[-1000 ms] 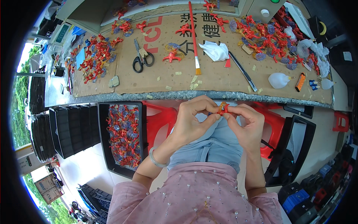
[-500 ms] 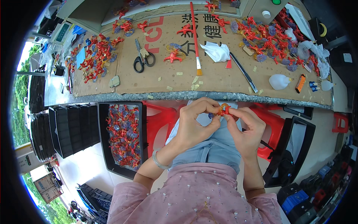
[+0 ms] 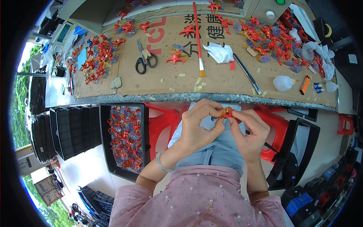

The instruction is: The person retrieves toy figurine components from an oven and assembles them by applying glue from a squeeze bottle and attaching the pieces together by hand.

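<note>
Above my lap, just off the table's front edge, both hands meet around a small red plastic figure (image 3: pixel 227 112) with an amber ring and a bit of purple. My left hand (image 3: pixel 198 125) pinches its left side between thumb and forefinger. From the other side, my right hand (image 3: pixel 249 130) closes thumb and fingertips on the red part. Fingers hide much of the piece. A similar red figure (image 3: pixel 176 57) lies on the cardboard beyond, beside black-handled scissors (image 3: pixel 145 60).
Heaps of red and purple figures (image 3: pixel 99 60) cover the table's left and right. A red-handled brush (image 3: pixel 199 41), white cloth (image 3: pixel 219 52), utility knife (image 3: pixel 247 73) and white squeeze bottle (image 3: pixel 283 83) lie between. A black crate (image 3: pixel 104 151) of figures stands left, red stools (image 3: pixel 160 123) below the table.
Both hands keep their grip on the figure, which has turned slightly between the fingertips. On the table nothing has moved.
</note>
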Demonstrator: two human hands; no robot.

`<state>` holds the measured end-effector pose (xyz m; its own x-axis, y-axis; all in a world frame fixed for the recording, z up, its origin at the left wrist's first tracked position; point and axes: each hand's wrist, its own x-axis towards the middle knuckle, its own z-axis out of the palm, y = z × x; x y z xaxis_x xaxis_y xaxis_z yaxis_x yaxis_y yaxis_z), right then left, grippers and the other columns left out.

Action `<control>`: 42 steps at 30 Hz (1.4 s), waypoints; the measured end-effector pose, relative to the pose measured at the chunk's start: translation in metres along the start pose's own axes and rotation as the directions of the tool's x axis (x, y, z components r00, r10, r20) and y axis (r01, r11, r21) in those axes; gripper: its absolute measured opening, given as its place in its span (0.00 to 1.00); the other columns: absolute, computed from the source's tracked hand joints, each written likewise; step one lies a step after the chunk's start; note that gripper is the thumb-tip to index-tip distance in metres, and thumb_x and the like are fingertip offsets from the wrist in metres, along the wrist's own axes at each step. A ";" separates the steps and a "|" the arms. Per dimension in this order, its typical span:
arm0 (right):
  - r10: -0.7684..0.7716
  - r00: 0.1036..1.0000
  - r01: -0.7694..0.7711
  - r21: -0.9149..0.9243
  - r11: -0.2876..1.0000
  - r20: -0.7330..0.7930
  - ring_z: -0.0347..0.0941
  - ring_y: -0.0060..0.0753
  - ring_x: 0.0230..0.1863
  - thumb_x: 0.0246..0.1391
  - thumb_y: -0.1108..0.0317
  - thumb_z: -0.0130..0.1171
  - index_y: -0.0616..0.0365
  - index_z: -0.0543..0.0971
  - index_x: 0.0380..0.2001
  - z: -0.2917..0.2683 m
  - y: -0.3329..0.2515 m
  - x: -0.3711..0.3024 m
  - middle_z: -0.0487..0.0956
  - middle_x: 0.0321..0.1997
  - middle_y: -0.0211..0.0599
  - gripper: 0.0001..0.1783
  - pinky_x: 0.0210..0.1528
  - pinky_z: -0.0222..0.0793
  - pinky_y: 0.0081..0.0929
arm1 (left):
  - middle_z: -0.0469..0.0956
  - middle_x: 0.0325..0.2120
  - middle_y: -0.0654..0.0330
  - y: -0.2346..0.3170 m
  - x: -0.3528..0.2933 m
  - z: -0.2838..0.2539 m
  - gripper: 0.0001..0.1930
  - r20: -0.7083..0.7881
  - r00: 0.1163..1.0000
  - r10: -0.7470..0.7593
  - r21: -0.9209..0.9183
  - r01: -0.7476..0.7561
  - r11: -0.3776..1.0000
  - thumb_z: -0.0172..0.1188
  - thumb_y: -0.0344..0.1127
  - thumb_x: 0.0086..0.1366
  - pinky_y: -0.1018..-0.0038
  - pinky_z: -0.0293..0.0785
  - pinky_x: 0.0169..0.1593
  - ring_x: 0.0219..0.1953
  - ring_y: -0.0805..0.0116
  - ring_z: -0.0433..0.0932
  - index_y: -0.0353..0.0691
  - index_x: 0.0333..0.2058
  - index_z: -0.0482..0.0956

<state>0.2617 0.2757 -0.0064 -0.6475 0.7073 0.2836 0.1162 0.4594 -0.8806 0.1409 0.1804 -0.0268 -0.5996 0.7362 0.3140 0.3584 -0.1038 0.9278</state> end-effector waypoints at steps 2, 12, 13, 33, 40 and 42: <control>0.001 1.000 -0.001 0.004 1.000 -0.007 0.74 0.33 0.26 0.38 0.84 0.63 0.65 0.80 0.32 0.000 -0.001 0.000 0.78 0.26 0.40 0.13 0.27 0.68 0.23 | 0.79 0.30 0.55 0.000 0.000 0.000 0.09 0.002 1.000 0.003 0.004 -0.003 1.000 0.61 0.16 0.43 0.79 0.72 0.37 0.31 0.72 0.76 0.32 0.25 0.74; -0.030 0.999 0.030 -0.008 1.000 -0.018 0.74 0.34 0.26 0.37 0.85 0.63 0.66 0.80 0.31 -0.001 -0.003 0.001 0.78 0.26 0.40 0.12 0.27 0.68 0.23 | 0.78 0.29 0.55 0.000 0.004 -0.001 0.10 0.008 0.995 0.101 0.025 -0.101 0.995 0.62 0.17 0.42 0.75 0.73 0.34 0.30 0.63 0.77 0.33 0.25 0.74; -0.035 0.999 0.035 0.005 0.999 -0.022 0.74 0.34 0.26 0.37 0.85 0.63 0.66 0.80 0.31 -0.001 -0.003 0.001 0.78 0.26 0.40 0.12 0.27 0.68 0.23 | 0.78 0.29 0.55 0.000 0.004 -0.001 0.10 0.008 0.995 0.101 0.026 -0.101 0.995 0.62 0.17 0.42 0.75 0.73 0.34 0.30 0.63 0.77 0.33 0.25 0.74; 0.103 0.993 -0.106 0.052 0.993 0.054 0.72 0.26 0.23 0.41 0.83 0.62 0.66 0.80 0.32 0.003 0.006 0.003 0.78 0.25 0.38 0.11 0.26 0.67 0.20 | 0.79 0.30 0.55 -0.003 0.003 -0.003 0.07 0.076 0.968 -0.237 -0.099 0.244 0.965 0.62 0.20 0.44 0.77 0.75 0.35 0.29 0.71 0.78 0.31 0.26 0.76; 0.107 0.993 -0.110 0.060 0.992 0.045 0.71 0.25 0.22 0.41 0.82 0.62 0.66 0.80 0.31 0.004 0.007 0.004 0.77 0.24 0.38 0.10 0.25 0.66 0.20 | 0.79 0.30 0.55 -0.004 0.003 -0.002 0.07 0.068 0.963 -0.260 -0.137 0.267 0.954 0.61 0.20 0.45 0.78 0.75 0.36 0.30 0.73 0.78 0.30 0.26 0.76; 0.106 0.993 -0.109 0.060 0.992 0.047 0.71 0.25 0.22 0.41 0.82 0.62 0.66 0.80 0.31 0.004 0.006 0.004 0.77 0.24 0.38 0.10 0.25 0.66 0.20 | 0.79 0.30 0.55 -0.004 0.003 -0.002 0.07 0.067 0.962 -0.263 -0.139 0.270 0.953 0.61 0.20 0.45 0.78 0.74 0.36 0.29 0.73 0.78 0.30 0.26 0.76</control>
<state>0.2567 0.2793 -0.0121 -0.6665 0.7257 0.1705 0.1405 0.3470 -0.9273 0.1364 0.1811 -0.0288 -0.6237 0.7804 0.0447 0.0802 0.0069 0.9968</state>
